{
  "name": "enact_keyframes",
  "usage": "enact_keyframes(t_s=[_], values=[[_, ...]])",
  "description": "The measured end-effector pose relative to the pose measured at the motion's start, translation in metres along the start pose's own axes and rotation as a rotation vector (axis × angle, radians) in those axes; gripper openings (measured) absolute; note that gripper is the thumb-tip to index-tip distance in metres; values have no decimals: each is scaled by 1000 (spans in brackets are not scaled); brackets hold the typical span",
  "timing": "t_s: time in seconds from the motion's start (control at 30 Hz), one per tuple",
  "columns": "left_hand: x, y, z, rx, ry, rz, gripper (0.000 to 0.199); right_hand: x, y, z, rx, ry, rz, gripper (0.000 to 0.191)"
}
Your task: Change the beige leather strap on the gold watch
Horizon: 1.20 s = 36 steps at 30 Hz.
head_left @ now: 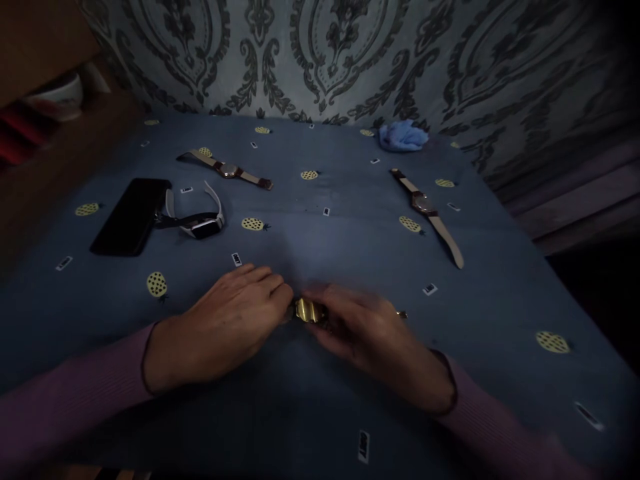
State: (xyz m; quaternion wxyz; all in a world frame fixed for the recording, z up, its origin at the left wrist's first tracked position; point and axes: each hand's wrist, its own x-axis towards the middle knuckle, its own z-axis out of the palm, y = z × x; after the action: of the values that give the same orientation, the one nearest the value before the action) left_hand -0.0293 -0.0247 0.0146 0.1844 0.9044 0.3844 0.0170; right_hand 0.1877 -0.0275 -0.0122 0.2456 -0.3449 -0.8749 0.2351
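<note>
Near the middle of the table, a gold-coloured watch (309,311) is held low over the cloth between both hands. My left hand (227,320) has its fingers curled closed at the watch's left side; its fingertips are hidden. From the right, my right hand (370,327) pinches the watch between thumb and fingers, slightly blurred. A small metallic end (402,315) shows just beyond the right hand. Two watches with light straps lie farther off, one at the back left (229,171) and one at the right (423,203).
At the left, a black phone (133,217) lies beside a white smartwatch (206,229). A crumpled blue cloth (403,136) is near the patterned wall. The blue tablecloth (320,253) has pineapple prints. A bowl (60,97) stands on a wooden shelf at the upper left.
</note>
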Motion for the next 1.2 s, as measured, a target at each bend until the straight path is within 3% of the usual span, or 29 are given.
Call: enact_keyframes(t_s=[0.33, 0.67, 1.2], values=[[-3, -1, -4, -153, 33, -38, 13, -3, 6, 0, 199, 115, 116, 28], [-3, -4, -7, -226, 62, -19, 11, -3, 1, -1, 374, 84, 303, 31], [-5, -7, -7, -293, 82, -14, 10, -3, 1, 1, 485, 60, 378, 31]])
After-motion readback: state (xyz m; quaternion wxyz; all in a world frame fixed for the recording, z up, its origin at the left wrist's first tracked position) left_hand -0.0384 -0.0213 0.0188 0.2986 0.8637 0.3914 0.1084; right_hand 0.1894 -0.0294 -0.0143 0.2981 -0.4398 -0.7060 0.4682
